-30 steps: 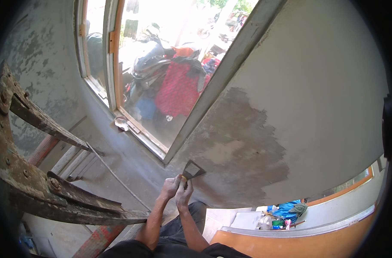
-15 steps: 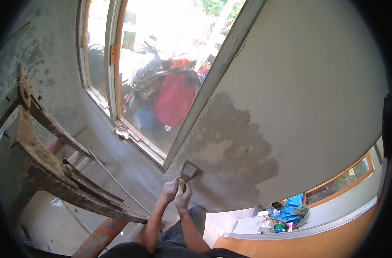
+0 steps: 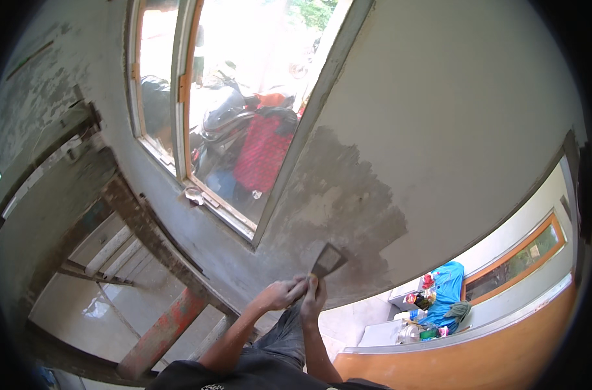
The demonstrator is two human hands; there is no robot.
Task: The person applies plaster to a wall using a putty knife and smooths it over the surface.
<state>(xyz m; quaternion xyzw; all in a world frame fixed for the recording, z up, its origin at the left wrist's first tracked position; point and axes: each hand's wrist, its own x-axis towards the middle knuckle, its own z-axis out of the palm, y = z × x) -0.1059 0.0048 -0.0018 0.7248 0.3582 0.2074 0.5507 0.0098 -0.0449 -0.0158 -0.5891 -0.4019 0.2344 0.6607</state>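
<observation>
Now window frame [image 3: 244, 224] left, dark damp plaster patch [image 3: 348, 195] ahead | small dark scraper blade [image 3: 327, 260] tilted at wall | my left hand [image 3: 284, 292] and right hand [image 3: 314, 298] together, clamped on its handle

I'm in a house under renovation: a patchy, half-skimmed plaster wall [image 3: 374, 195], a rough plaster-caked scaffold [image 3: 114, 214] at 9 o'clock, a bare window frame [image 3: 185, 130] at 11.

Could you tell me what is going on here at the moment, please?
A person holds a putty knife in both hands, left hand and right hand together on its handle, blade against the wall. Around it lies a dark, damp-looking grey patch beside the window.
</observation>
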